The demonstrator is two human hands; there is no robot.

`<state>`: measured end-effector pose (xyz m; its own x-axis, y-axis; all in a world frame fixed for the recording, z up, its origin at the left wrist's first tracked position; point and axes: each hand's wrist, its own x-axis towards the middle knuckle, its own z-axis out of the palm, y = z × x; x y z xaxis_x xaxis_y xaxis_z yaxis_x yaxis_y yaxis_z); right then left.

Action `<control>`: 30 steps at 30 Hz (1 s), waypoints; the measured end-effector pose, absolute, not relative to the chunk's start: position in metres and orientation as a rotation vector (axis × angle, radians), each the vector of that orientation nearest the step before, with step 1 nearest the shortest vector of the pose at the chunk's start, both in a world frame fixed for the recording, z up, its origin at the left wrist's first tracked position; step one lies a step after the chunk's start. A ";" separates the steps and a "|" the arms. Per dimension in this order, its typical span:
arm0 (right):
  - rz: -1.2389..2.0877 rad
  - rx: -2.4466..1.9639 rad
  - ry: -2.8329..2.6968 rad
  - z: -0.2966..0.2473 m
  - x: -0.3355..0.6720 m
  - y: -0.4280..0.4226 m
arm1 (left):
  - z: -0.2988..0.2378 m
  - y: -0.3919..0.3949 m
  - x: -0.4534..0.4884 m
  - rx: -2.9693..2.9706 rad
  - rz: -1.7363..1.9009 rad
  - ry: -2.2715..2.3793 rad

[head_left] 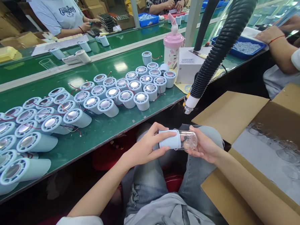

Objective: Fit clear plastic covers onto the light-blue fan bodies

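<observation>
Above my lap, my left hand [154,142] is wrapped round a light blue plastic cylinder [173,139]. A clear plastic cup [188,139] sits against its right end, and the two lie in one line, tilted sideways. My right hand [202,145] grips the far end of the clear cup with thumb and fingers. How far the cup reaches over the cylinder is hard to make out. On the green bench stand several similar light blue cylinders [111,109], with round silvery discs on top and thin red wires on some.
A black corrugated hose [226,38] with a metal nozzle hangs to the right, above an open cardboard box [241,121] of clear plastic parts. A pink bottle [173,47] and a white device [187,65] stand on the green bench [130,123]. Co-workers sit across and at right.
</observation>
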<state>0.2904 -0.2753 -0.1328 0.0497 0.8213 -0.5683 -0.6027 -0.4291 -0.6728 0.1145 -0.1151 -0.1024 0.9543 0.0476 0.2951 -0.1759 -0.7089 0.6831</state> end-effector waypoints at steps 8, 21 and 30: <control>1.620 -1.214 -0.258 -0.137 0.290 -0.275 | -0.102 -0.118 0.110 2.323 0.323 -0.115; 1.637 -1.208 -0.266 -0.136 0.290 -0.277 | -0.103 -0.119 0.110 2.345 0.332 -0.087; 1.636 -1.183 -0.287 -0.136 0.289 -0.277 | -0.103 -0.123 0.107 2.362 0.365 -0.103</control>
